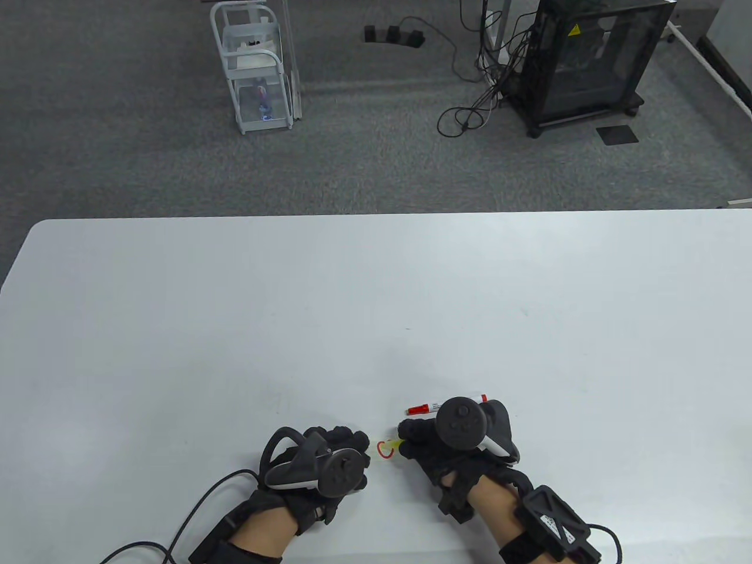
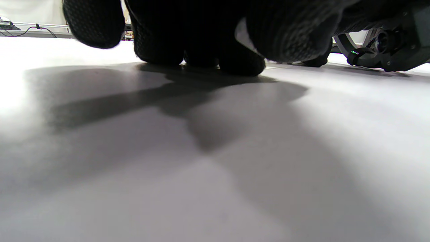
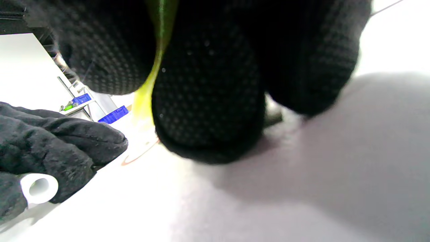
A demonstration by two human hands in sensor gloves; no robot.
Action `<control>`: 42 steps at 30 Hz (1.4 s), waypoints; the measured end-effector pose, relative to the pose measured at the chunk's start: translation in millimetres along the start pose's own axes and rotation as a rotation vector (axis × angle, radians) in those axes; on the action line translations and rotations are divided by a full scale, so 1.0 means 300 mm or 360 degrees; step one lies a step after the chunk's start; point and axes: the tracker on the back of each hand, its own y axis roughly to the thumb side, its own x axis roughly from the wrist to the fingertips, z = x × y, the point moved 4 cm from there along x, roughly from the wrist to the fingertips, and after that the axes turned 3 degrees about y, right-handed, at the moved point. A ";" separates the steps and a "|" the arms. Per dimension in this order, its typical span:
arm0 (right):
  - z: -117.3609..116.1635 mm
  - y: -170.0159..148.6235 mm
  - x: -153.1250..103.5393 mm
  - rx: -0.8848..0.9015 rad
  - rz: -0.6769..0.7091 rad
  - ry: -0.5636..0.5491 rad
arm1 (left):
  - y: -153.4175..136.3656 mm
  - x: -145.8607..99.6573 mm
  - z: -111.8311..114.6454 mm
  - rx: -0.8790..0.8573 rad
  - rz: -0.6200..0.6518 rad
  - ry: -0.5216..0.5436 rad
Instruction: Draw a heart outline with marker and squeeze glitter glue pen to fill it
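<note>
You're at the fill step: your right hand (image 1: 455, 437) is clamped on the yellow-green glitter glue pen (image 3: 147, 94), tip at the red heart outline (image 1: 385, 450). Left hand (image 1: 329, 461) rests curled beside it, pinching a white cap (image 3: 37, 187). Red marker (image 1: 424, 408) lies just behind. Next: steady squeeze inside the line. White table (image 1: 235, 329); grey carpet, cart (image 1: 255, 64), black cabinet (image 1: 587, 59).

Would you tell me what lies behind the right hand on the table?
A red-capped marker lies just beyond the right hand; its far end is mostly covered by the hand's tracker.
</note>
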 end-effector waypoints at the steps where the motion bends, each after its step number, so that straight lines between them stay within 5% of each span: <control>1: 0.002 -0.001 -0.001 0.0015 0.0008 -0.0001 | 0.000 0.000 0.000 0.0000 0.0000 0.0000; 42: -0.004 0.005 0.001 0.0032 0.0028 0.0057 | -0.002 -0.002 -0.001 -0.0012 -0.0001 -0.0006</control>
